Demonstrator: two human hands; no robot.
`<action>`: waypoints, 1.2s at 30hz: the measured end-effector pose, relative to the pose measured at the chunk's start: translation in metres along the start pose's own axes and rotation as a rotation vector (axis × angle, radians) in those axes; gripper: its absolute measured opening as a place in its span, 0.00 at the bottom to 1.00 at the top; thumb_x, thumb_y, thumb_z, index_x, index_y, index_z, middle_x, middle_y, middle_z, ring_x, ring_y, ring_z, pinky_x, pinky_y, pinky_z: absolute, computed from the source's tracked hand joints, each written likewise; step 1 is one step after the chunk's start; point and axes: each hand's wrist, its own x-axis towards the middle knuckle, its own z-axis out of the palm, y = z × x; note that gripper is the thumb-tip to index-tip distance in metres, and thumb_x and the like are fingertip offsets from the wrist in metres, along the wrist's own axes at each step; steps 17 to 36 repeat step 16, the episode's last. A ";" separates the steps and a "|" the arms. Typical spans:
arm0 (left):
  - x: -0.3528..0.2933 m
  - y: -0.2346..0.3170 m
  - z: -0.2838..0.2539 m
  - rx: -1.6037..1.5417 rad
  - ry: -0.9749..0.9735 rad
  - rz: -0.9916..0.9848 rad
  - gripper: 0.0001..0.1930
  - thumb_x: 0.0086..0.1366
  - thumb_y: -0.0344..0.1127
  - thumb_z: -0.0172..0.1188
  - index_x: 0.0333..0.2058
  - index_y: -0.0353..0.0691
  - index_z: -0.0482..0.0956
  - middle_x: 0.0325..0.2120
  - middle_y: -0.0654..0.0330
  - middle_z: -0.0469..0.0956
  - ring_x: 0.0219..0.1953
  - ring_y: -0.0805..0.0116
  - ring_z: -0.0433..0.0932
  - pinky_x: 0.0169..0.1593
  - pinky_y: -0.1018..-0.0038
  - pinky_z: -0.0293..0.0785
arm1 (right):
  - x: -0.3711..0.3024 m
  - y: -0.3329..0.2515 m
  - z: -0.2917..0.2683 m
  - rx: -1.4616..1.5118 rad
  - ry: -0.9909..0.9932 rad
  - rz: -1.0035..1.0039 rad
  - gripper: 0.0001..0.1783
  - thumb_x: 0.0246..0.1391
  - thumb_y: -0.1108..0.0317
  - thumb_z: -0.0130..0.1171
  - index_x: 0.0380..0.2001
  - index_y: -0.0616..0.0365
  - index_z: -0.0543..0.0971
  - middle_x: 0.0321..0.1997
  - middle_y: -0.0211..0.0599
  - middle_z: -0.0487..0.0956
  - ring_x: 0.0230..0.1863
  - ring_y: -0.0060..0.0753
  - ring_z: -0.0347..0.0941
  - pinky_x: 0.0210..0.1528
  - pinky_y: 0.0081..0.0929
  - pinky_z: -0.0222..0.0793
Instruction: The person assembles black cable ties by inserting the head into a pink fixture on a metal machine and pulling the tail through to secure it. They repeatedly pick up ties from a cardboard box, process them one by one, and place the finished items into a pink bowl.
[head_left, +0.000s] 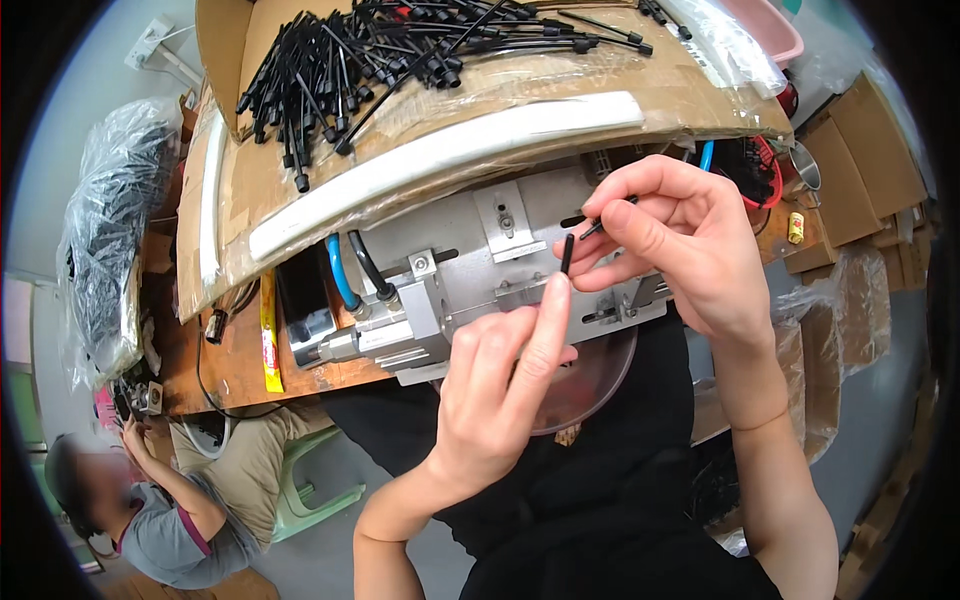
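My right hand [690,245] is closed, thumb and index finger pinching a thin black piece [594,229], most of which the fingers cover. My left hand [500,385] points upward, its index fingertip against the lower end of a short black rod [568,253]. That rod stands nearly upright beside my right hand's lower fingers; its grip is partly hidden. Both hands are over the near side of a metal fixture [465,265] with a silver cylinder block [405,335]. Beneath them is a clear round bowl [612,375], partly covered by my left hand.
Beyond the fixture, a cardboard sheet [520,85] holds a heap of black rods with knobbed ends [330,80]. Blue and black hoses [340,272] join the fixture. A yellow packet [270,335] lies on the wooden table [225,365]. Another person [180,510] sits at lower left.
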 end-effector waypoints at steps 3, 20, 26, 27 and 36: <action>-0.005 0.004 -0.005 0.083 -0.021 0.029 0.28 0.48 0.22 0.67 0.51 0.33 0.77 0.32 0.61 0.72 0.33 0.67 0.72 0.36 0.72 0.72 | -0.002 -0.002 0.002 0.096 -0.012 0.036 0.09 0.59 0.74 0.58 0.38 0.71 0.76 0.34 0.47 0.82 0.36 0.33 0.82 0.38 0.28 0.83; -0.018 0.007 -0.044 -0.547 -0.350 -0.207 0.31 0.45 0.25 0.71 0.52 0.35 0.77 0.35 0.59 0.75 0.38 0.64 0.73 0.39 0.66 0.71 | 0.000 -0.024 -0.014 -0.220 -0.441 0.228 0.06 0.57 0.77 0.59 0.35 0.70 0.78 0.31 0.44 0.82 0.34 0.30 0.82 0.36 0.23 0.82; -0.018 0.007 -0.044 -0.547 -0.350 -0.207 0.31 0.45 0.25 0.71 0.52 0.35 0.77 0.35 0.59 0.75 0.38 0.64 0.73 0.39 0.66 0.71 | 0.000 -0.024 -0.014 -0.220 -0.441 0.228 0.06 0.57 0.77 0.59 0.35 0.70 0.78 0.31 0.44 0.82 0.34 0.30 0.82 0.36 0.23 0.82; -0.018 0.007 -0.044 -0.547 -0.350 -0.207 0.31 0.45 0.25 0.71 0.52 0.35 0.77 0.35 0.59 0.75 0.38 0.64 0.73 0.39 0.66 0.71 | 0.000 -0.024 -0.014 -0.220 -0.441 0.228 0.06 0.57 0.77 0.59 0.35 0.70 0.78 0.31 0.44 0.82 0.34 0.30 0.82 0.36 0.23 0.82; -0.018 0.007 -0.044 -0.547 -0.350 -0.207 0.31 0.45 0.25 0.71 0.52 0.35 0.77 0.35 0.59 0.75 0.38 0.64 0.73 0.39 0.66 0.71 | 0.000 -0.024 -0.014 -0.220 -0.441 0.228 0.06 0.57 0.77 0.59 0.35 0.70 0.78 0.31 0.44 0.82 0.34 0.30 0.82 0.36 0.23 0.82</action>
